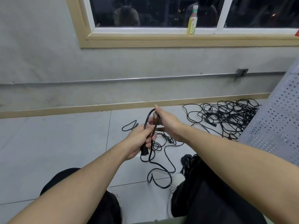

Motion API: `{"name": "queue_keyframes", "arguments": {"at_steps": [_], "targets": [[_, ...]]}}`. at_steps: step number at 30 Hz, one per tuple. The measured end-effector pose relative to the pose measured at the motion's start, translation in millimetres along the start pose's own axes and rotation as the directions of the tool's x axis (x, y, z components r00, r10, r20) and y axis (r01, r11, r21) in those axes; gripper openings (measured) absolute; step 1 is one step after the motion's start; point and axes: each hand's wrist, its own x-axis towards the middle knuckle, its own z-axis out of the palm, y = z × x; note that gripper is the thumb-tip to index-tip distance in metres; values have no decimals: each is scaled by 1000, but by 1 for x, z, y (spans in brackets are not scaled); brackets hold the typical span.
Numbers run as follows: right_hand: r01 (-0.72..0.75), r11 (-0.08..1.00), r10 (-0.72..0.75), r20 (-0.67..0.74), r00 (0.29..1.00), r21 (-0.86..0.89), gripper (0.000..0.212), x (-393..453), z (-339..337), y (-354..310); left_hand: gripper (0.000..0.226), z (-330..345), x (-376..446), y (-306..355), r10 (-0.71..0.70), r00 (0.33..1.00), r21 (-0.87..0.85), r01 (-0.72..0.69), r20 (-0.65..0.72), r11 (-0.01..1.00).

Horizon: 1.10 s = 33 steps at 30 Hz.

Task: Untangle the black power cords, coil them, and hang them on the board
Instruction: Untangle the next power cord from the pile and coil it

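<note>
Head view showed the tiled floor (64, 143) running to a grey wall under a window (155, 13). At far right leaned a perforated grey board (275, 126), and beside it on the floor lay a large tangle of black cords (229, 117). Nearer us, one black power cord (161, 172) trailed in loose loops between our knees and rose into our hands. Our left hand (139, 139) had its fingers curled round the cord's doubled strands, with its plug (143, 151) hanging just below. Our right hand (166, 122) pinched the top of the raised loop. A yellow bottle (192, 20) stood on the window sill
</note>
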Motion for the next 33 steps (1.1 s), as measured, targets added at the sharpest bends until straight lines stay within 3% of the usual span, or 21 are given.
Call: {"name": "queue_keyframes", "arguments": {"at_steps": [3,7,9,13,15,17,20,23,25,27,29,31,33], "targets": [[-58,998,55,135,989,17,60,-1,2,15,20,-2,7,2,-42,999,-195,41,-4,980],[-96,943,223,390,893,-319,80,8,-1,48,21,-15,22,19,-36,992,-442,-20,-119,897],[-63,881,286,424,859,-468,68,14,-3,52,25,-28,31,21,-50,980,-445,-41,-191,894],[32,755,229,309,923,-655,33,30,-22,57,17,-61,54,21,-103,918,-583,-154,-384,798],[-29,692,298,248,922,-721,25,35,-40,66,15,-84,61,25,-146,852,-567,-198,-503,800],[-159,753,370,210,905,-639,27,36,-55,71,14,-110,65,24,-183,789,-490,-165,-586,856],[-203,914,254,104,962,-352,27,42,-59,63,10,-138,65,18,-261,730,-305,76,-631,949],[-115,967,117,-2,993,-226,25,48,-47,48,71,-143,59,18,-237,642,-166,169,-729,971],[-126,987,126,-9,992,-95,25,48,-38,42,87,-136,55,24,-13,621,139,196,-784,971],[-129,988,130,6,991,-90,25,46,-27,40,79,-124,53,27,268,673,533,220,-689,817],[-131,989,133,20,991,-76,26,45,-16,38,62,-104,53,27,378,764,706,139,-523,694],[-161,987,161,5,987,21,27,46,-8,34,53,-80,50,22,335,871,750,56,-359,659],[-193,974,197,-17,980,119,28,49,-3,31,65,-58,43,15,225,956,791,10,-186,612]]}}
